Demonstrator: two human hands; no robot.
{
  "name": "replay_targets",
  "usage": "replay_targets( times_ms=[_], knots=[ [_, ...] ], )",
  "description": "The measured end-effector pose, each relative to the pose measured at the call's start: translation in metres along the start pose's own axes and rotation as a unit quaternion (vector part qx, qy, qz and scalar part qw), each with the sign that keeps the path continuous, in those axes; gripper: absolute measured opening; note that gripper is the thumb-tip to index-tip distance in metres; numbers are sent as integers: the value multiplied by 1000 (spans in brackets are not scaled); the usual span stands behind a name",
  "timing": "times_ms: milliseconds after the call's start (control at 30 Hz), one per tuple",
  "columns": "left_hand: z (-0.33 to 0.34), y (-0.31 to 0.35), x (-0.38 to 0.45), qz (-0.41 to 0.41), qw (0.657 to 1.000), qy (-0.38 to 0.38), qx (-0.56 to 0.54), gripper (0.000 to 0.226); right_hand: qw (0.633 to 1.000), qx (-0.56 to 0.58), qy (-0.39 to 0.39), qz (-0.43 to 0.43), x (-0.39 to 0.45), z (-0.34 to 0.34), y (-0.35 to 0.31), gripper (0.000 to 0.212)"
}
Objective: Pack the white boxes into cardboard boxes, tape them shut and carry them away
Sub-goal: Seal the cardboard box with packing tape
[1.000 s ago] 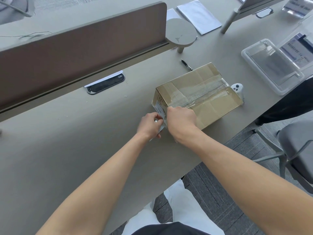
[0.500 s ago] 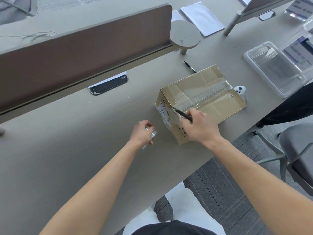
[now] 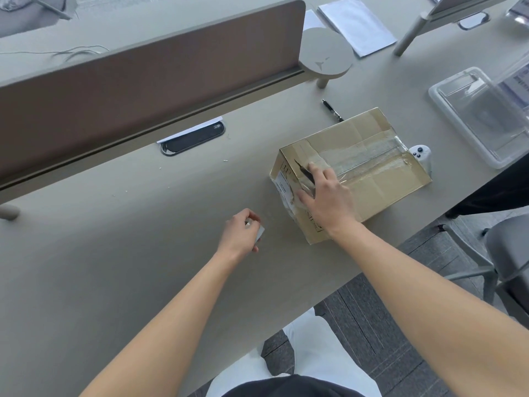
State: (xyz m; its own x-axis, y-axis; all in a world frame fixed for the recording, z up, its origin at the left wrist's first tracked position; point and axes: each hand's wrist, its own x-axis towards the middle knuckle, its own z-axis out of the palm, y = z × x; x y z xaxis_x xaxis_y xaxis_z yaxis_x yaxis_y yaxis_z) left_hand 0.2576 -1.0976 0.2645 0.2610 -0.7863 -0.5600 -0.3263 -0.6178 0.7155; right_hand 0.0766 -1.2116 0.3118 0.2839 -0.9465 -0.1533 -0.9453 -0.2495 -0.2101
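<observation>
1. Desk: a long pale surface that bore everything listed here, with a brown divider panel standing along its far side.
2. Cardboard box: closed, lying near the desk's near edge at right, with clear tape running along the top seam and down over the near end.
3. Clear plastic bin: sat well right of the box, at the desk's far right.
4. Right hand: lay on the box's near top corner, fingers spread fairly flat and pressing on the tape. A thin dark tool stuck out from under the fingers; how it was gripped I could not tell.
5. Left hand: rested on the desk left of the box and apart from it, fingers curled narrowly round a small pale object, possibly a piece of tape.
6. White controller: just beside the box's far end.
7. Black pen: lay on the desk behind the box.
</observation>
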Motion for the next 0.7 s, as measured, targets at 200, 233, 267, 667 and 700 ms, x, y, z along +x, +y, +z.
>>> replay_targets(
  times_ms=[200,233,267,667,700],
  knots=[
    [11,-24,1,64,986,39,151,26,995,-95,16,-25,3,17,-6,66],
    [13,-29,1,72,981,43,176,29,994,-105,22,-28,3,19,-6,64],
    [15,-33,0,77,976,43,201,30,993,-114,29,-28,3,21,-5,62],
    [47,-55,-4,97,933,-2,346,66,985,-127,112,-24,5,42,2,50],
    [49,-54,-5,93,923,2,373,67,985,-126,112,-24,5,43,2,50]
  ],
)
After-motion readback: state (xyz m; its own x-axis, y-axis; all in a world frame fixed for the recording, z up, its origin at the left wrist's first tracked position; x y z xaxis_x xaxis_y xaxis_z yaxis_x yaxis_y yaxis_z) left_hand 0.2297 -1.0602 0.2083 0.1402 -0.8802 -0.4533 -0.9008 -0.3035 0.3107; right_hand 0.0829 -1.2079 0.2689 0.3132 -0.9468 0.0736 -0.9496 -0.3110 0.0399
